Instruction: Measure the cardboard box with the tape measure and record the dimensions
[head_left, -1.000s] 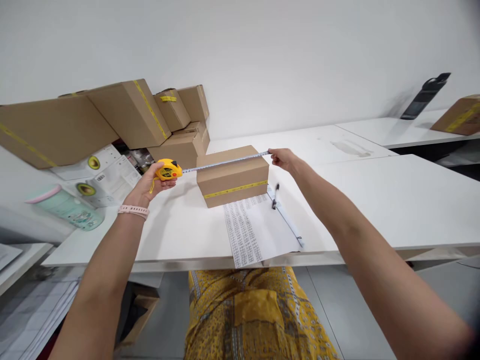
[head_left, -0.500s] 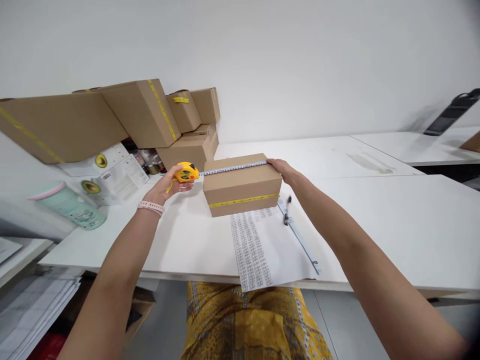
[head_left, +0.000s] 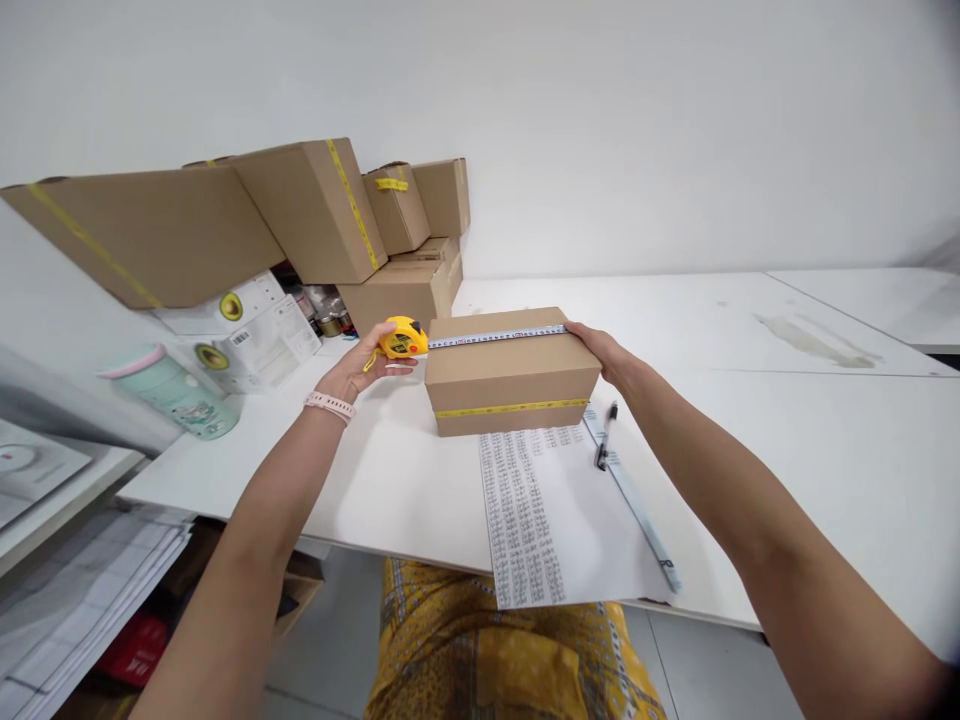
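Far left: brown box (head_left: 150, 235) with yellow tape, set above a white carton (head_left: 274, 350) with avocado prints. Green cup (head_left: 184, 395) with a pink rim stands in front of the carton, tilted in view. Second brown box (head_left: 300, 215), yellow tape down one side, next to the first. Some jars (head_left: 326, 310) below it, partly hidden.

Left hand (head_left: 367, 362), pink band (head_left: 330, 404) on the wrist, closed round a yellow tape measure (head_left: 403, 338), thumb above, fingers beneath. The tape measure is up at the left edge of the near box's top; can't tell if the case touches it. Behind it, small boxes (head_left: 397, 215) sit on a lower box (head_left: 394, 295) near the wall (head_left: 637, 140).

Middle: near box (head_left: 517, 380) on the white table (head_left: 787, 440), yellow tape low on its front. Metal blade (head_left: 495, 337) runs out of the tape measure, straight across the box top to its right side. Printed sheet (head_left: 592, 540) in front, hanging slightly past the table edge, blue strip along its right; pen (head_left: 607, 437) over the strip.

Right hand (head_left: 609, 355): fingertips at the blade's end on the box's right edge; can't tell whether pinching or only pressing. Grey stain (head_left: 817, 340) on the table, far right.
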